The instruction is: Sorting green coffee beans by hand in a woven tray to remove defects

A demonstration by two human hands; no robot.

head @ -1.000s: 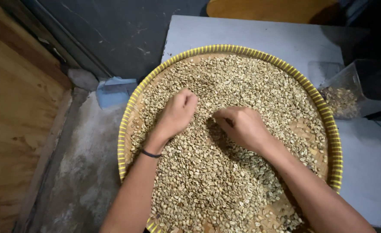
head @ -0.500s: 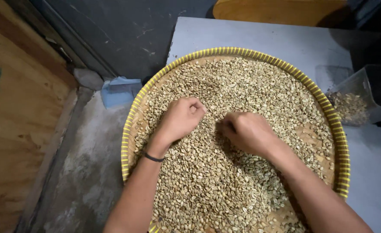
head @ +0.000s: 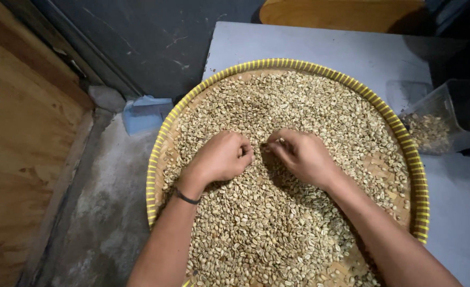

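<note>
Grey table [head: 320, 45], round woven tray [head: 320, 68].

Beans [head: 277, 223] in tray [head: 417, 175] on table [head: 346, 45], container [head: 441, 119] right of tray, both hands on beans

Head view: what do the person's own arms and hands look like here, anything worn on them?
Both forearms are bare, with no sleeves in view. The left hand has a thin dark band around its wrist. The right hand wears nothing visible: no glove, ring or watch shows.
</note>
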